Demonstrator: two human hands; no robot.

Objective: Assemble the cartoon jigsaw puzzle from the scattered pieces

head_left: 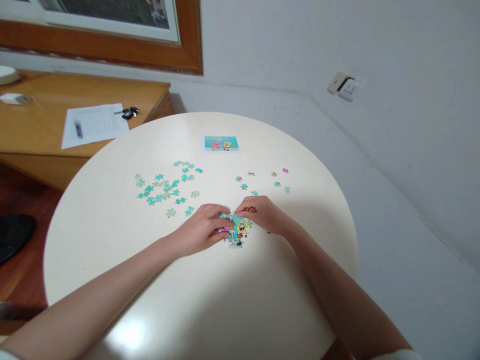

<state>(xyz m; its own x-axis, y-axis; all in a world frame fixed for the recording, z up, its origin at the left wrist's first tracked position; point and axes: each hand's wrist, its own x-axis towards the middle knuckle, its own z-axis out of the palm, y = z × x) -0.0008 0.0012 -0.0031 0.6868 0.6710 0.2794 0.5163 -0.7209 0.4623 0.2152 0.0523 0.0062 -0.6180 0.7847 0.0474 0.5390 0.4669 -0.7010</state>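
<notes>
A partly joined jigsaw puzzle point(235, 235) lies on the round table in front of me, with a yellow cartoon figure on its right side and some pink on its left. My left hand point(204, 226) grips it from the left, fingers and thumb curved over its edge and covering part of the picture. At the top edge, my right hand point(262, 212) pinches at a small puzzle piece, mostly hidden by the fingertips. Just beyond the right knuckles lies a loose teal piece point(255, 193).
Many loose teal puzzle pieces point(165, 186) are spread on the left of the white table point(93, 240). Several mixed-colour pieces point(277, 184) lie at the right. A picture card point(221, 143) is at the back. Paper point(93, 127) and keys point(130, 113) rest on a wooden desk point(48, 90).
</notes>
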